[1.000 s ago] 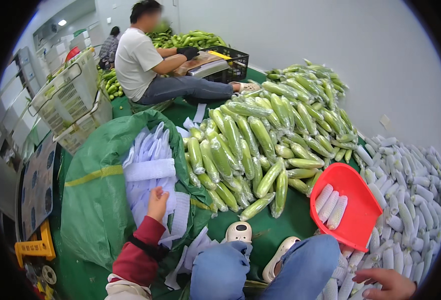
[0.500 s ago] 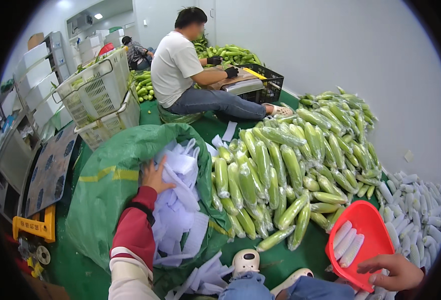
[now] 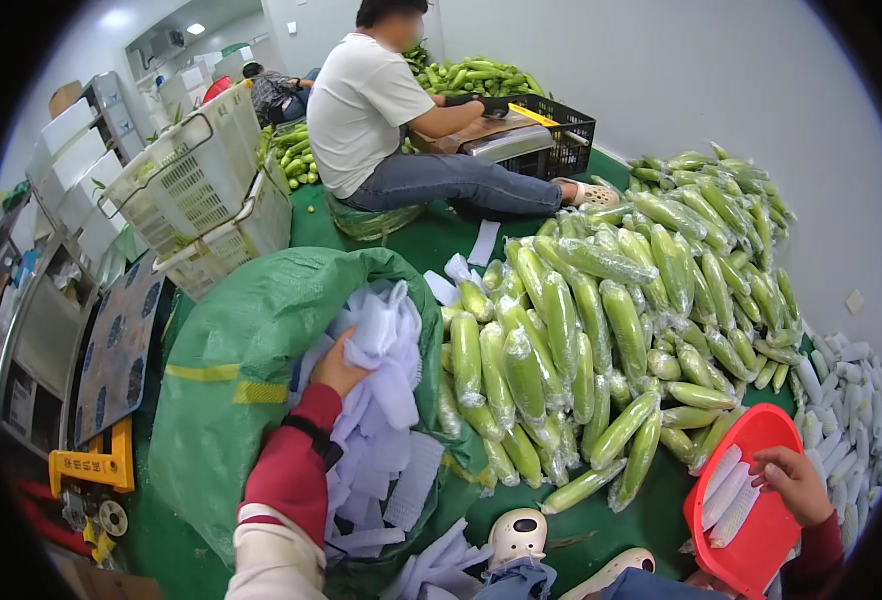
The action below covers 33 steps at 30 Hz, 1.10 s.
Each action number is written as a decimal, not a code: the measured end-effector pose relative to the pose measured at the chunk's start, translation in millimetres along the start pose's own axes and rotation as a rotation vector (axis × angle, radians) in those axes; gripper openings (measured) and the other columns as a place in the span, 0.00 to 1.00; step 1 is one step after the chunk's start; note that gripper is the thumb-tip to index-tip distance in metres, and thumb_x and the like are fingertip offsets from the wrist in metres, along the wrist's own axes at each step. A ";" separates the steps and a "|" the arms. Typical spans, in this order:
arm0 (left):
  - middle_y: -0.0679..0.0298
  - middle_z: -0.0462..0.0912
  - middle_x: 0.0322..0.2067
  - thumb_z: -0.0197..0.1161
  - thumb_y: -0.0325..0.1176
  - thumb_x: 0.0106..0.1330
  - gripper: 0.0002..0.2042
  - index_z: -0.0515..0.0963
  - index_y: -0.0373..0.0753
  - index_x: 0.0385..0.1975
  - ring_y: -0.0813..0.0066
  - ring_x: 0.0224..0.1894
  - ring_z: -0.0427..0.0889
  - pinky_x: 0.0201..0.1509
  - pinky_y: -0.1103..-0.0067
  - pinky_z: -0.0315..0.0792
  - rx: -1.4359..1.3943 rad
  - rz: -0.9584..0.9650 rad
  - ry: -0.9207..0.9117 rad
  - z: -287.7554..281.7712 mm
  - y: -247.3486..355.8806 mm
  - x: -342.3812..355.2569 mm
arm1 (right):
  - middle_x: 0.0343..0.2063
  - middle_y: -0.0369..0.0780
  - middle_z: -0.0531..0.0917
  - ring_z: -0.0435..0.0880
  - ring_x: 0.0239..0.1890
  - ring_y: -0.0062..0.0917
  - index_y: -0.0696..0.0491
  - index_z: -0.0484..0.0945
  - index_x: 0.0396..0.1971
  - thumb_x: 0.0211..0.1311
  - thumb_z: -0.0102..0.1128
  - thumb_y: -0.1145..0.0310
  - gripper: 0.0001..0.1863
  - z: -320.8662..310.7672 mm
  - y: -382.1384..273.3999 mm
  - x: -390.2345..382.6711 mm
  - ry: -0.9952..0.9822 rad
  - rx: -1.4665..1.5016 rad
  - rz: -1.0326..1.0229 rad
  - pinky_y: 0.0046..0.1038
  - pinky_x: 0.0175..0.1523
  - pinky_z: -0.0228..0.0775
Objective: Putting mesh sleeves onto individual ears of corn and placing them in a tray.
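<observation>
We are resting our left hand [image 3: 340, 368] among white foam sleeves [image 3: 369, 440], its grip being impossible to tell, and hovering our right hand [image 3: 797, 487] loosely open over a red basin [image 3: 764, 548].

Cannot see all fingers of the left hand [image 3: 337, 369], partly buried among white foam sleeves [image 3: 393, 394]. Cannot judge contact between right hand [image 3: 795, 481] and netted white pieces [image 3: 733, 512]. Cannot make out the nearer co-worker's head [image 3: 389, 14], blurred, cropped above.

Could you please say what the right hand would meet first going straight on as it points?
The right hand would probably first meet the pale cobs in the red basin, though the single view leaves the gap unclear.
</observation>
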<state>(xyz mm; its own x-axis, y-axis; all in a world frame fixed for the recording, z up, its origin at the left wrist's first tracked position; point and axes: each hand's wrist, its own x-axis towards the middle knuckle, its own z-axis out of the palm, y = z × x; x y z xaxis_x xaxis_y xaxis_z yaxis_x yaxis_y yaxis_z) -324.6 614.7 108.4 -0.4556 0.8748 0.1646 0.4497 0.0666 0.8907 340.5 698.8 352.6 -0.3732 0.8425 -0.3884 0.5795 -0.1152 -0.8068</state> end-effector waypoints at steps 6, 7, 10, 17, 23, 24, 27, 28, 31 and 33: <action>0.56 0.75 0.43 0.70 0.39 0.47 0.36 0.64 0.60 0.60 0.56 0.44 0.77 0.48 0.68 0.72 0.801 0.142 -0.379 -8.9 103.9 -119.0 | 0.38 0.40 0.79 0.79 0.38 0.23 0.60 0.71 0.49 0.65 0.49 0.67 0.16 13.2 45.8 -36.1 -0.013 0.141 0.013 0.24 0.43 0.71; 0.57 0.74 0.40 0.69 0.41 0.48 0.35 0.64 0.66 0.60 0.55 0.41 0.77 0.45 0.68 0.73 0.964 0.107 -0.470 -5.6 120.1 -143.9 | 0.38 0.40 0.79 0.80 0.38 0.24 0.60 0.71 0.49 0.65 0.49 0.67 0.16 15.4 56.6 -43.1 -0.025 0.170 0.024 0.24 0.44 0.71; 0.61 0.74 0.33 0.62 0.34 0.50 0.30 0.68 0.70 0.56 0.60 0.35 0.76 0.36 0.67 0.73 1.053 0.314 -0.686 6.9 130.6 -219.6 | 0.38 0.41 0.80 0.80 0.38 0.24 0.60 0.71 0.48 0.65 0.50 0.66 0.16 17.6 83.1 -76.1 0.025 0.258 0.005 0.26 0.44 0.72; 0.58 0.73 0.46 0.52 0.31 0.58 0.26 0.67 0.68 0.57 0.55 0.47 0.73 0.50 0.63 0.67 1.289 0.492 -0.146 0.2 141.5 -198.5 | 0.40 0.42 0.79 0.81 0.37 0.25 0.59 0.70 0.49 0.65 0.48 0.68 0.16 -2.3 131.2 -151.0 0.181 0.281 0.125 0.26 0.42 0.73; 0.50 0.63 0.59 0.59 0.43 0.57 0.28 0.63 0.65 0.61 0.51 0.66 0.54 0.60 0.39 0.46 1.550 0.341 -0.534 -7.9 63.3 -211.3 | 0.39 0.42 0.80 0.80 0.37 0.24 0.59 0.71 0.49 0.64 0.48 0.68 0.16 12.9 166.5 -171.2 0.144 0.302 -0.001 0.25 0.43 0.73; 0.52 0.63 0.59 0.63 0.47 0.52 0.30 0.65 0.64 0.59 0.52 0.67 0.52 0.60 0.36 0.41 1.464 0.210 -0.600 -12.1 68.0 -209.2 | 0.39 0.41 0.80 0.80 0.37 0.24 0.59 0.71 0.49 0.64 0.48 0.68 0.16 17.5 165.5 -179.0 0.119 0.309 0.027 0.24 0.43 0.72; 0.56 0.66 0.58 0.70 0.53 0.44 0.32 0.72 0.62 0.53 0.57 0.67 0.55 0.60 0.34 0.37 1.105 -0.126 -0.721 10.5 110.1 -172.6 | 0.38 0.40 0.80 0.80 0.37 0.24 0.59 0.71 0.49 0.64 0.48 0.69 0.16 10.0 174.3 -212.1 0.127 0.343 0.058 0.25 0.43 0.73; 0.61 0.73 0.51 0.68 0.52 0.47 0.20 0.78 0.57 0.41 0.61 0.61 0.64 0.62 0.37 0.40 0.986 -0.147 -0.505 25.4 139.7 -164.9 | 0.38 0.40 0.80 0.80 0.37 0.24 0.59 0.71 0.49 0.64 0.48 0.69 0.16 5.0 176.9 -219.5 0.166 0.361 0.065 0.25 0.43 0.73; 0.63 0.77 0.44 0.66 0.48 0.51 0.12 0.79 0.52 0.32 0.63 0.53 0.71 0.62 0.40 0.44 1.153 0.070 -0.184 40.2 148.9 -157.2 | 0.38 0.41 0.80 0.80 0.38 0.24 0.59 0.71 0.49 0.65 0.48 0.70 0.15 1.4 183.0 -219.7 0.229 0.438 0.046 0.24 0.44 0.73; 0.60 0.76 0.43 0.65 0.42 0.52 0.14 0.76 0.48 0.38 0.59 0.48 0.74 0.58 0.51 0.55 1.063 0.055 -0.158 51.1 154.1 -150.1 | 0.39 0.41 0.80 0.80 0.39 0.24 0.60 0.71 0.50 0.65 0.47 0.70 0.15 6.0 184.7 -212.0 0.210 0.440 0.030 0.24 0.45 0.73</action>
<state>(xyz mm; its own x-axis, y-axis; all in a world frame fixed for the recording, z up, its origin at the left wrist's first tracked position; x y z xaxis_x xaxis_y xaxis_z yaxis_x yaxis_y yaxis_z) -147.7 518.1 199.3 -0.3441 0.9364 0.0690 0.9387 0.3415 0.0461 522.3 495.8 283.2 -0.1803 0.9182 -0.3527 0.2099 -0.3144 -0.9258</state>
